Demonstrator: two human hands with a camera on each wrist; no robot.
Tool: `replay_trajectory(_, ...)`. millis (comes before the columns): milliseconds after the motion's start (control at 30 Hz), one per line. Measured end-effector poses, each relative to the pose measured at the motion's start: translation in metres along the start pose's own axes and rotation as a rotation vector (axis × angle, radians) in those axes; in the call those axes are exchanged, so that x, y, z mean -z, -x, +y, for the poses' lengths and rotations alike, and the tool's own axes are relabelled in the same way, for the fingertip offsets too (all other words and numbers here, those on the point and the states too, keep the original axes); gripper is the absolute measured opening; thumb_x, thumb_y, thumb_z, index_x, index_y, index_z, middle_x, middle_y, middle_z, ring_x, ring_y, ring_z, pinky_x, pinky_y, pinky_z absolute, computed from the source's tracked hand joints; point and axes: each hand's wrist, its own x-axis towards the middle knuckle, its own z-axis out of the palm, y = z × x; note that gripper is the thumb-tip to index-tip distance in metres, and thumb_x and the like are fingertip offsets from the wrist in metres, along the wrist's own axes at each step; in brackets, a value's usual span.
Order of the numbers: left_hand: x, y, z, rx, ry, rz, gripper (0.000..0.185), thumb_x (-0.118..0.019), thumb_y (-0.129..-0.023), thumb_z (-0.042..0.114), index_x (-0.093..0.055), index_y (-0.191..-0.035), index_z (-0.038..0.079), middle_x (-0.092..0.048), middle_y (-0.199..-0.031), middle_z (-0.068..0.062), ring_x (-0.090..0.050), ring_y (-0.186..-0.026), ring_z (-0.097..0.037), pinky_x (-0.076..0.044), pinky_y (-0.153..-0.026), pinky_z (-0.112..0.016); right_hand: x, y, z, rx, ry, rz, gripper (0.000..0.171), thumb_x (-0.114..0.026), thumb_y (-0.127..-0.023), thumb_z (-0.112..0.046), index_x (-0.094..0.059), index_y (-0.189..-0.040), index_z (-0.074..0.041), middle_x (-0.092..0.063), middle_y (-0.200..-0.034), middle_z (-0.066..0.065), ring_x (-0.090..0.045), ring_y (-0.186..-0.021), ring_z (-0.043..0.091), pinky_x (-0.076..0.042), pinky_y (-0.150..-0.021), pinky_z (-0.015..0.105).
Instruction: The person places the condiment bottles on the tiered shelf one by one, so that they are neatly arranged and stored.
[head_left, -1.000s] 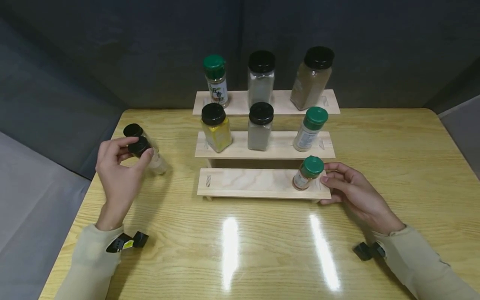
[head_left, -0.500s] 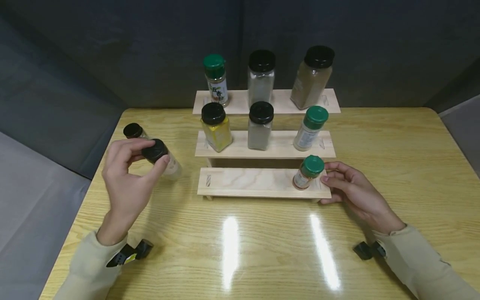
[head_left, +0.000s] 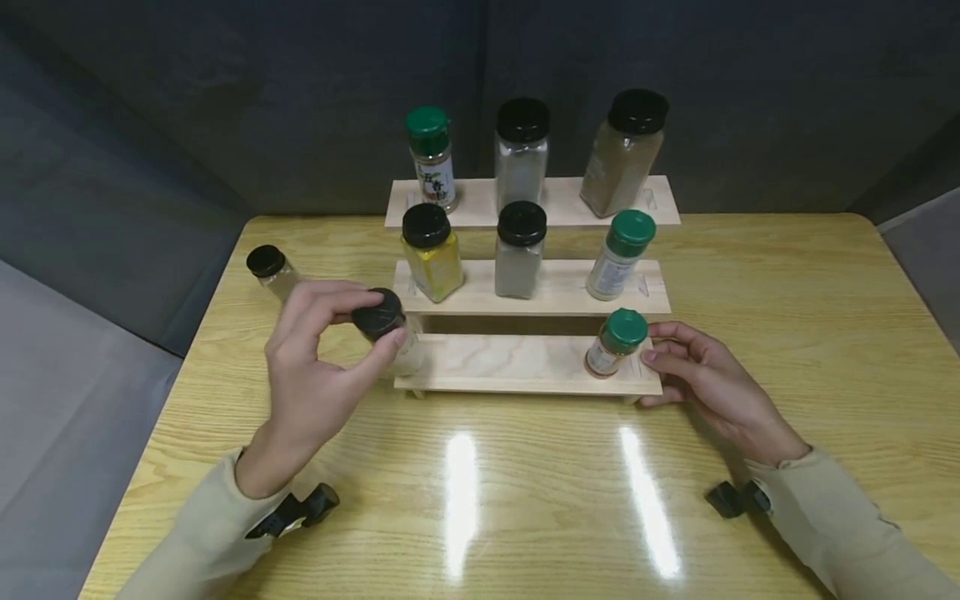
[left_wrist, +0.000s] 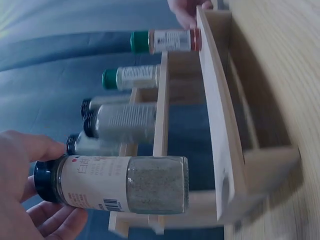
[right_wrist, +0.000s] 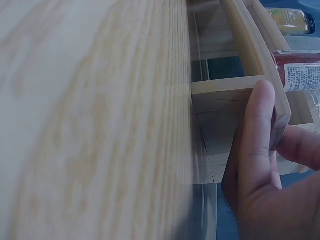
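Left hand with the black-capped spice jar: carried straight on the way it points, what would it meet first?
Probably the left end of the rack's bottom shelf. The left hand holds the black-capped spice jar right beside that edge; depth is unclear, so it may pass just above it.

Head view high, frontal; wrist views close, sharing rack (head_left: 525,367).
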Motion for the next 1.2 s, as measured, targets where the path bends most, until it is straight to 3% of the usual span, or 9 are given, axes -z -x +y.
replay_trajectory(167,-0.017,-0.003,0.008,-0.031,0.055,-0.064,0.034,-0.091,-0.080,0.000,-0.077,-0.110,-0.005,-0.069,-0.113,-0.020,-0.065,-0.108,-0.033,-0.056,-0.092,-0.030,0.000,-0.001,0.000,0.000,0.004,0.003,0.026,-0.062,-0.111,-0.001,-0.056,-0.135,-0.005,-0.062,-0.116,0.013,-0.071,-0.097,0.022,-0.069,-0.078,0.043)
replay_trajectory(333,-0.033,-0.005,0.012,-0.066,0.076,-0.135,0.037,-0.093,-0.082,0.003,-0.075,-0.113,-0.007,-0.067,-0.117,-0.023,-0.065,-0.112,-0.035,-0.055,-0.099,-0.037,0.001,-0.001,0.002,0.015,-0.011,-0.003,0.025,-0.061,-0.111,0.002,-0.057,-0.134,-0.006,-0.063,-0.115,0.013,-0.071,-0.095,0.022,-0.069,-0.076,0.042)
replay_trajectory(433,-0.042,-0.004,0.014,-0.079,0.087,-0.160,0.038,-0.093,-0.082,0.002,-0.074,-0.113,-0.006,-0.066,-0.117,-0.023,-0.066,-0.107,-0.033,-0.057,-0.096,-0.034,0.001,-0.001,0.003,0.022,-0.012,-0.006,0.024,-0.060,-0.111,0.002,-0.057,-0.134,-0.005,-0.063,-0.114,0.013,-0.071,-0.095,0.022,-0.069,-0.074,0.042)
replay_trajectory(567,-0.055,-0.001,0.016,-0.090,0.105,-0.181,0.038,-0.094,-0.080,0.000,-0.074,-0.113,-0.005,-0.066,-0.116,-0.021,-0.067,-0.103,-0.033,-0.059,-0.093,-0.031,0.001,-0.001,0.003,0.024,-0.017,-0.004,0.024,-0.061,-0.111,0.002,-0.057,-0.133,-0.005,-0.063,-0.114,0.013,-0.071,-0.095,0.022,-0.069,-0.074,0.042)
replay_trajectory(800,-0.073,0.003,0.017,-0.082,0.135,-0.204,0.037,-0.094,-0.080,-0.001,-0.074,-0.112,-0.004,-0.067,-0.117,-0.020,-0.068,-0.109,-0.034,-0.061,-0.096,-0.037,-0.002,0.000,0.001,0.018,-0.028,0.007,0.027,-0.063,-0.110,0.000,-0.055,-0.135,-0.003,-0.063,-0.115,0.013,-0.071,-0.096,0.022,-0.069,-0.077,0.042)
replay_trajectory(1200,-0.095,0.001,0.021,-0.098,0.164,-0.242,0.038,-0.095,-0.081,0.001,-0.074,-0.113,-0.001,-0.068,-0.118,-0.016,-0.067,-0.112,-0.031,-0.061,-0.098,-0.034,0.000,-0.001,0.002,0.016,-0.027,0.009,0.024,-0.061,-0.110,0.003,-0.058,-0.132,-0.005,-0.064,-0.112,0.012,-0.072,-0.093,0.022,-0.070,-0.073,0.042)
